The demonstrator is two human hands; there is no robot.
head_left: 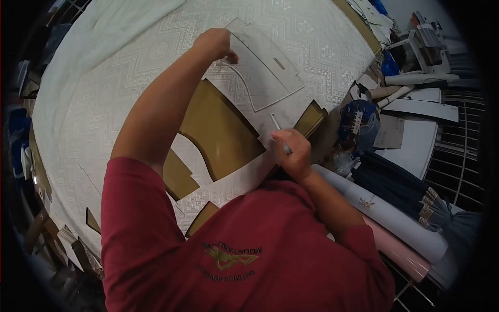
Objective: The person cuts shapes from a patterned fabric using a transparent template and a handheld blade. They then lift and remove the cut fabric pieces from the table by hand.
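A thin translucent template [265, 62] with a small slot lies on the white patterned fabric [322, 47]. My left hand [215, 44] reaches to the template's far left edge, its fingers bent downward; what they hold, if anything, is hidden. My right hand [293, 151] is closed around a slim pen-like tool [275, 122], whose tip points up toward the template's near corner. Between my arms, brown card pieces [223, 130] with cut, curved edges lie on the fabric. A further brown piece [309, 118] is just above my right hand.
Rolls of white [384, 213] and pink material [400, 249] lie at the lower right. Beyond my right hand are a blue plastic-wrapped bundle [358, 122], dark folded cloth [390, 179] and a white plastic stool [426, 52]. Sheer cloth [109, 36] covers the upper left.
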